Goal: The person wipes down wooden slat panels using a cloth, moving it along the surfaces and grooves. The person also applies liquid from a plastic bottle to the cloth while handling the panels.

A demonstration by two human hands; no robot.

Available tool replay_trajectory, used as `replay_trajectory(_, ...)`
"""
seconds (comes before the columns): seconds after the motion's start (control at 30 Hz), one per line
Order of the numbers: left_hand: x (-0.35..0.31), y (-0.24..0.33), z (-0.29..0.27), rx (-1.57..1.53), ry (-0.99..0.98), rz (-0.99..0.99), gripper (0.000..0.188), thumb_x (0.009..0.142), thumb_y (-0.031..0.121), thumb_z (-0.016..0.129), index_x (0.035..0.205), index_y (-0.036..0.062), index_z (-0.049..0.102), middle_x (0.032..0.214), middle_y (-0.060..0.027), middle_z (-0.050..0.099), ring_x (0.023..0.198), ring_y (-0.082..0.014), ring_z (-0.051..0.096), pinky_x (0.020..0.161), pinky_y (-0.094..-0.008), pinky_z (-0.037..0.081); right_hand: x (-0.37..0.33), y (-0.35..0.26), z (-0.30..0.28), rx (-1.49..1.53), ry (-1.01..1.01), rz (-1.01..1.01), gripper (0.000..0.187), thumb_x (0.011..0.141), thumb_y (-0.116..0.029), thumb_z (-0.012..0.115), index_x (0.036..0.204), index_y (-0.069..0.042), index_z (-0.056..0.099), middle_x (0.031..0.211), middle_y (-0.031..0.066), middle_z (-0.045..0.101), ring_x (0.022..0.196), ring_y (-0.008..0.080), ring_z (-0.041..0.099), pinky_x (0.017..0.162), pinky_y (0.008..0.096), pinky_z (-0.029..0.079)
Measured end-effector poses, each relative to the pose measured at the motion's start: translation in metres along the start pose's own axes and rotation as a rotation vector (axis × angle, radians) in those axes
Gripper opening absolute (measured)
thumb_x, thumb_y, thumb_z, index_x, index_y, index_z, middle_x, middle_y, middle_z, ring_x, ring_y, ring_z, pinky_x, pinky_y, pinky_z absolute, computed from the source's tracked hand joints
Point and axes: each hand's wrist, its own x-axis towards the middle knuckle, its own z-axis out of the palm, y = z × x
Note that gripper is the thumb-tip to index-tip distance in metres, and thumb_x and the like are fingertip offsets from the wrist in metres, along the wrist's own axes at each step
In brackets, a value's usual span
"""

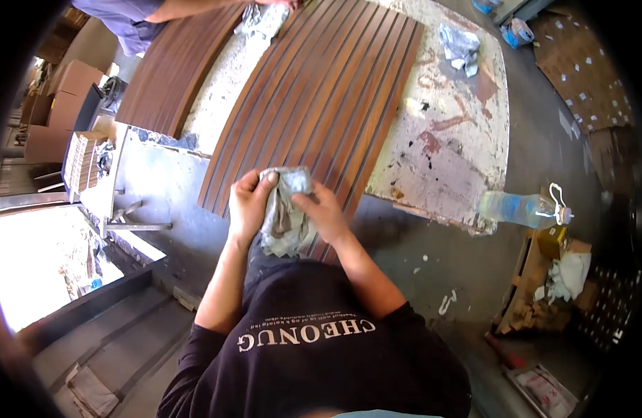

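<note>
Grasping the crumpled grey-white rag [287, 226] from both sides, our left hand [248, 209] pinches its upper edge with the thumb on top, while our right hand [326, 214] holds its other side, thumb and fingers closed on the fabric; we have the rag over the near end of the slatted brown wood panel [321, 90], its lower folds hanging toward our dark shirt [314, 348]; whether it touches the slats we cannot tell. We see dark grooves running lengthwise along that panel, whose near end juts past the edge of the paint-stained worktable [450, 157] beneath it; left of the slatted panel lies a smoother brown wood panel [174, 70], with a bare whitish strip of tabletop between the two; at the slatted panel's far left, a co-worker's hand [282, 3], partly cut off by our view, is just beside a pale cloth [261, 21]. To the right of the slatted panel we see another crumpled rag [460, 49] on the tabletop, and, nearer us, a clear plastic bottle [519, 207] with bluish contents and a white cord at its neck, beside the table's near right corner.
</note>
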Motion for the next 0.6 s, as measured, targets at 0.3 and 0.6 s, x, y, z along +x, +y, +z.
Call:
replay_trajectory(0.3,0.026,-0.011,-0.053,-0.470,-0.533,-0.129,0.037,0.083,0.012,0.069,0.115,-0.0014,0.054,0.097,-0.0046,0.064,0.089,-0.0109,0.059,0.081,-0.0240,0.047,0.005,-0.007,0.043,-0.043,0.202,-0.082,0.026,0.088,-0.015,0.065,0.108,0.000,0.058,0.095,0.0013,0.061,0.087,0.0072,0.055,0.078,0.0229,0.046)
replay_trajectory(0.6,0.030,-0.059,-0.108,-0.680,-0.672,-0.400,0.018,0.087,0.006,0.059,0.104,0.0008,0.058,0.095,-0.0034,0.062,0.086,-0.0092,0.058,0.076,-0.0228,0.047,-0.003,0.041,0.079,-0.461,0.414,0.061,0.029,0.086,-0.011,0.066,0.111,-0.001,0.057,0.098,0.0041,0.063,0.087,0.0095,0.058,0.076,0.0241,0.048)
